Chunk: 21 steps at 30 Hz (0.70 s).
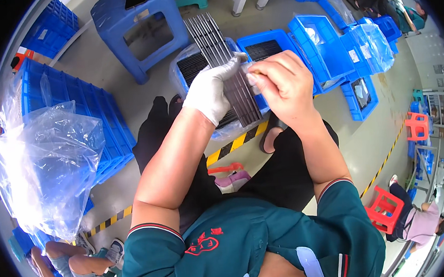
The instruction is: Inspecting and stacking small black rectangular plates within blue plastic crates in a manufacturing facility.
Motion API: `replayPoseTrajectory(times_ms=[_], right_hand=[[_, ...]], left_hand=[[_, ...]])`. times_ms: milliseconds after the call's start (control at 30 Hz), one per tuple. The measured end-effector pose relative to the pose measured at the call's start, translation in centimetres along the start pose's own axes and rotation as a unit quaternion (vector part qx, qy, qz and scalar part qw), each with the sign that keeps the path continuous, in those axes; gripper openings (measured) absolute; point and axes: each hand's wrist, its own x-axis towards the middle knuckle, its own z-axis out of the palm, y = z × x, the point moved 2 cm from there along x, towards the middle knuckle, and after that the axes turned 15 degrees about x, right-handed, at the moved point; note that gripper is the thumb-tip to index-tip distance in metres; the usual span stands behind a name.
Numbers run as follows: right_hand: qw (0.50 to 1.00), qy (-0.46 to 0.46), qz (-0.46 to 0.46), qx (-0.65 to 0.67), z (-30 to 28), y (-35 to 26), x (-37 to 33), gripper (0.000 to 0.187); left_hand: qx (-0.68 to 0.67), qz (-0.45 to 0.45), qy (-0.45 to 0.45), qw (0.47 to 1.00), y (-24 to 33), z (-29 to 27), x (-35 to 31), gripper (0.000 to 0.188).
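Observation:
My left hand [207,95], in a white glove, is wrapped round a bundle of long, thin dark grey strips [242,100]. The strips lie side by side and slant from the upper left down to the lower right. My bare right hand [286,85] is at the right side of the bundle, thumb and forefinger pinched together on a small whitish piece [252,79], too small to name. Beneath the bundle is a blue crate [175,79] lined with clear plastic, holding more dark strips [191,66]. My hands hide part of this crate.
Another blue crate [243,40] with dark strips stands to its right, beside further blue crates [324,49]. A blue stool [121,22] with a phone stands far left. Stacked crates [75,105] under clear plastic [49,166] are at left. People sit or work at the edges.

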Motion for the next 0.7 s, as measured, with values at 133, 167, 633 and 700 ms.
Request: replayPoseTrajectory(times_ms=[133, 167, 633, 700], right_hand=[[0.994, 0.028, 0.067, 0.085, 0.3, 0.8, -0.3, 0.010], [0.994, 0.022, 0.066, 0.081, 0.5, 0.9, -0.3, 0.010], [0.996, -0.054, -0.026, -0.063, 1.5, -0.9, 0.0, 0.013], [0.997, -0.045, -0.004, -0.068, 1.2, 0.1, -0.2, 0.011]], left_hand=[[-0.010, -0.013, -0.009, 1.000, 0.0, 0.2, 0.0, 0.018], [-0.018, -0.018, -0.010, 1.000, -0.1, 0.0, 0.1, 0.018], [0.056, 0.050, 0.062, 0.995, -0.8, -0.6, 0.8, 0.014], [0.005, 0.016, 0.027, 0.999, -0.5, -0.3, 0.5, 0.013]])
